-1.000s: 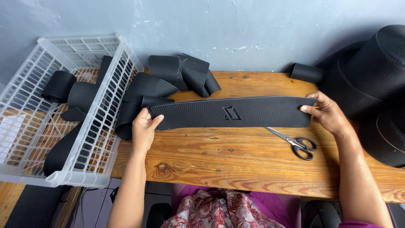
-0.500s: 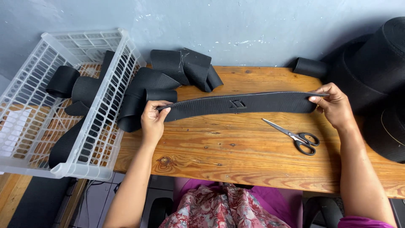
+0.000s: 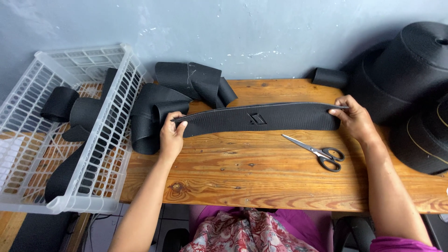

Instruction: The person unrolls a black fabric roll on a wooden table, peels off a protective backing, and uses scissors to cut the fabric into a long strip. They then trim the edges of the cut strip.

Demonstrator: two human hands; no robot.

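I see black strap piece (image 3: 261,119) now lifted at far edge and tipped up on its long side, where a second ago it lay flat on counter (image 3: 261,182); folding lengthwise looks under way, my judgement. Left hand (image 3: 171,135) pinches strap's left end, grip pressed on webbing. Right hand (image 3: 355,119) pinches right end likewise. Long axis runs left-right, parallel to counter's far edge, slightly bowed. Scissors (image 3: 319,151) lie just in front of strap, toward right hand. White basket (image 3: 109,140) sits left of strap.
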